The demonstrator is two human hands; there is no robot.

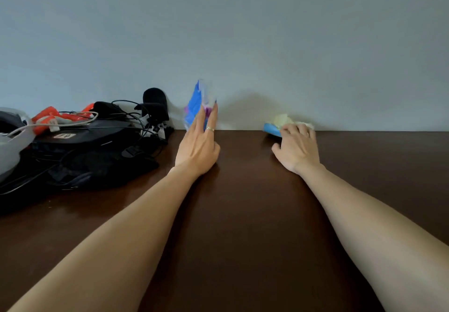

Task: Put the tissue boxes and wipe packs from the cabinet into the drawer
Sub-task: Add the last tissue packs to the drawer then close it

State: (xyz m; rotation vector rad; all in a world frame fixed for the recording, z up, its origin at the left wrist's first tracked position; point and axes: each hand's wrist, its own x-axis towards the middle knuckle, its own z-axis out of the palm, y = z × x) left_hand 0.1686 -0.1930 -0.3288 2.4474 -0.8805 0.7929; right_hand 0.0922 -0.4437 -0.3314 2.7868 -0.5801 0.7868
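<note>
Both my arms stretch across the dark brown cabinet top [243,190] toward the grey wall. My left hand [198,145] has its fingers against a blue and purple wipe pack [195,104] that stands tilted upright at the back edge; the pack is blurred. My right hand [297,147] lies palm down over a blue and pale yellow pack [275,127] lying flat by the wall, fingers curled on it. Much of that pack is hidden under the hand. No drawer is in view.
At the left lies a pile of black gear [80,151]: cables, a foam-tipped microphone [154,100], an orange and white item [52,117] and a grey object [12,141].
</note>
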